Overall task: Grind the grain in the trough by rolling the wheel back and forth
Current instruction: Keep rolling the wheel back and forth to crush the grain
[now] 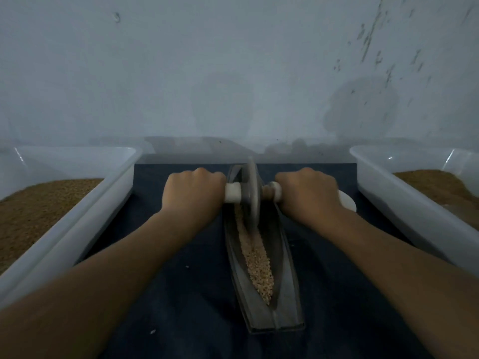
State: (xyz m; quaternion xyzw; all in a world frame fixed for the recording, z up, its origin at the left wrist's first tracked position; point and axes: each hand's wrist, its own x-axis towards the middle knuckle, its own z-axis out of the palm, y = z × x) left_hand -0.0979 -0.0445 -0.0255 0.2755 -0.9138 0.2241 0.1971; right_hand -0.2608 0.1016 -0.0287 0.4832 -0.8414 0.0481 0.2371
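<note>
A long, boat-shaped dark metal trough (283, 288) lies lengthwise on a dark blue cloth, its near end towards me. Pale crushed grain (256, 265) fills its groove from the middle to the near end. A grey metal wheel (250, 193) stands upright in the far part of the trough, on a whitish axle handle (233, 193) that sticks out both sides. My left hand (193, 194) grips the left end of the handle and my right hand (308, 193) grips the right end. Both fists hide the handle tips.
A white plastic tub (77, 229) with brown grain stands to the left, and another white tub (404, 203) with brown grain to the right. A white rounded object (348, 202) peeks out behind my right hand. A pale wall rises just beyond the dark cloth (181, 294).
</note>
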